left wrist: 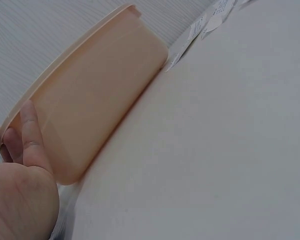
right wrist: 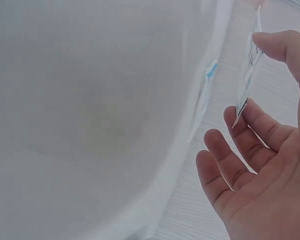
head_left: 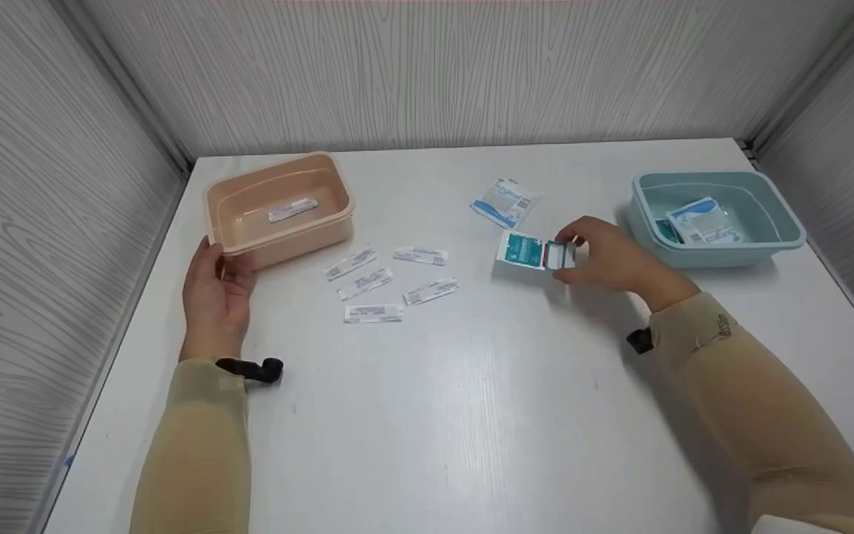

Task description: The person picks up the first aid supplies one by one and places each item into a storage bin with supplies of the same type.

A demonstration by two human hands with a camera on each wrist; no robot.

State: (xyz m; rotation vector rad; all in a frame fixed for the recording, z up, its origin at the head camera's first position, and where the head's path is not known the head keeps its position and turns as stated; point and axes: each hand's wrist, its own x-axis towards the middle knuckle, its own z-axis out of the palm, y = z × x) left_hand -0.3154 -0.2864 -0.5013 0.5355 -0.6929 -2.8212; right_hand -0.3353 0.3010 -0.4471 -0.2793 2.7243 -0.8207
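Note:
At the near left corner of a peach plastic bin, my left hand grips the rim, fingers against the outer wall in the left wrist view. One small white paper sachet lies inside that bin. My right hand pinches a flat teal-and-white packet by its edges, above the table. In the right wrist view the packet appears edge-on between thumb and fingertips, the other fingers spread. Several similar white sachets lie loose between the hands.
A blue-and-white packet lies behind the held one. On the right stands a light blue bin, with another blue-and-white packet and a teal one inside. Grey wood-grain panels border the white table.

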